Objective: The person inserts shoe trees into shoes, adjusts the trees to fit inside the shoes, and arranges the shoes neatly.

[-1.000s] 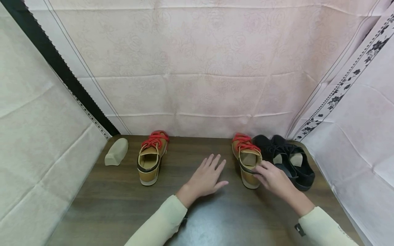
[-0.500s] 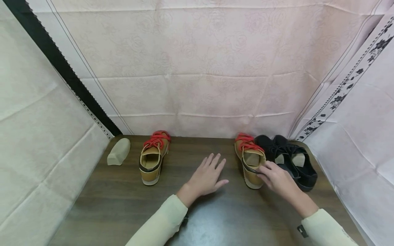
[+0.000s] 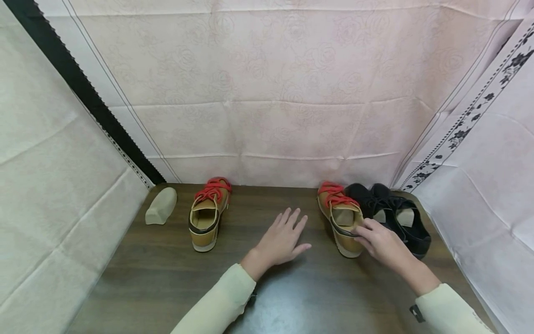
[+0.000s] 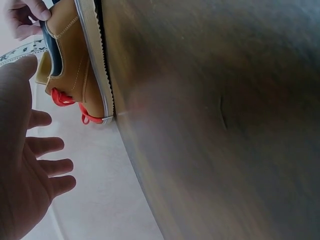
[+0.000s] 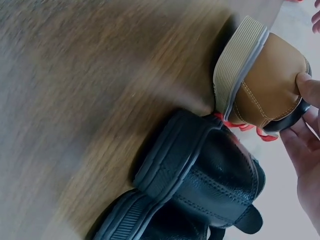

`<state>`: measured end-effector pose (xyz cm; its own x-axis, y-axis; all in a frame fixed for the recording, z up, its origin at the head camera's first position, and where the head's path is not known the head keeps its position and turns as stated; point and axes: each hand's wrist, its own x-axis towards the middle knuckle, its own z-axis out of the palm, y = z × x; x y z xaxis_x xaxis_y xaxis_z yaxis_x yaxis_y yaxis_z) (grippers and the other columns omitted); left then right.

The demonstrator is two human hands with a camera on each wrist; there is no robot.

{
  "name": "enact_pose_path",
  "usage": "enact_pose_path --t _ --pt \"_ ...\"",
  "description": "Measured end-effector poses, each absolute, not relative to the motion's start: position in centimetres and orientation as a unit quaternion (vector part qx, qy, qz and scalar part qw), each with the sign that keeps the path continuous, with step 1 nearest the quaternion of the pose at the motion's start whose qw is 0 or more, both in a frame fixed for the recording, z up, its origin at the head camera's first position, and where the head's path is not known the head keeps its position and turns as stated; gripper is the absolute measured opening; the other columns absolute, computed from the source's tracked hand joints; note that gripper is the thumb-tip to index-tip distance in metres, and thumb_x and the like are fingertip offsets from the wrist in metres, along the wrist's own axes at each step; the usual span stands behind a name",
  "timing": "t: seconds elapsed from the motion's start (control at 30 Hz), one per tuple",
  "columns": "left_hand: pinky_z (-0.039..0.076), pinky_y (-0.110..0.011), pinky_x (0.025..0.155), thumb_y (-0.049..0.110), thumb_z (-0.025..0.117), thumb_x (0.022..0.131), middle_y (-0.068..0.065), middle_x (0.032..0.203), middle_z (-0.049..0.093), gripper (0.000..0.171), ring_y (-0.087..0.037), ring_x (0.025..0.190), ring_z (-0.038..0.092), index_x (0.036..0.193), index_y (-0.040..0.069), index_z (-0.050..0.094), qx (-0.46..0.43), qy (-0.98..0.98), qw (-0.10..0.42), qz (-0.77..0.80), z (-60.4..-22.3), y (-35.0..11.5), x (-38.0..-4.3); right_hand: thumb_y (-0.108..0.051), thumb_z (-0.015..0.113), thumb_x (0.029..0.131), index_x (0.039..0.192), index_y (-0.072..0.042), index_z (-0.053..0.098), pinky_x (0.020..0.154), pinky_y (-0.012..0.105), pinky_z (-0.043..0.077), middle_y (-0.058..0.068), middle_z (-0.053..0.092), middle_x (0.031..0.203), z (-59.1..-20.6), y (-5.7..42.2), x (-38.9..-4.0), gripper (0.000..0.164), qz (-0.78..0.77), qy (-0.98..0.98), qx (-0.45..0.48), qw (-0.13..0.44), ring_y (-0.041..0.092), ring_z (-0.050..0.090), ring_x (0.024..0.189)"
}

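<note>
My right hand (image 3: 385,243) pinches the heel collar of a tan shoe with red laces (image 3: 346,241). In the right wrist view, the thumb (image 5: 310,89) lies on the outside of the heel and the fingers reach to the inner side. Close on its right stands a pair of black lace-up shoes (image 3: 410,232). My left hand (image 3: 278,241) hovers with spread fingers left of that shoe, holding nothing. A second tan shoe with red laces (image 3: 208,218) stands farther left, its toe toward the back wall.
A cream-coloured rounded block (image 3: 161,206) lies at the far left of the brown wooden surface (image 3: 167,287). Pale patterned sheets (image 3: 267,93) rise at the back and both sides. Pale inserts show inside the black shoes.
The tan shoe's heel has shifted slightly right with my right hand, toward the black shoes. My left hand has stayed nearly still. The head view has shifted a little.
</note>
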<state>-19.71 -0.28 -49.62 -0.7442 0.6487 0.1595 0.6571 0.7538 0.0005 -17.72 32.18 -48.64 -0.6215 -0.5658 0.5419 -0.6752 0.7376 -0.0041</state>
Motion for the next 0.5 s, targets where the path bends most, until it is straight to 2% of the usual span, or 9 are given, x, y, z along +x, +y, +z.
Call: enact_pose_path --t 0.2,0.5 --pt "0.033 -0.053 0.123 0.063 0.045 0.103 -0.019 0.167 0.03 0.079 -0.042 0.153 0.033 0.162 0.012 0.033 -0.353 -0.932 0.077 -0.03 -49.66 -0.05 -19.85 -0.009 0.091 0.074 0.091 -0.018 0.07 0.053 0.023 0.042 -0.005 0.051 0.085 -48.74 32.53 -17.69 0.029 0.106 -0.895 0.346 0.261 0.005 0.043 0.068" --pt "0.031 -0.052 0.123 0.063 0.045 0.104 -0.019 0.168 0.029 0.078 -0.042 0.153 0.032 0.162 0.012 0.033 -0.349 -0.934 0.066 -0.034 -49.33 -0.25 -19.82 -0.009 0.091 0.074 0.092 -0.018 0.07 0.054 0.026 0.045 -0.004 0.054 0.085 -48.91 32.34 -17.65 0.028 0.109 -0.895 0.339 0.269 0.006 0.047 0.069"
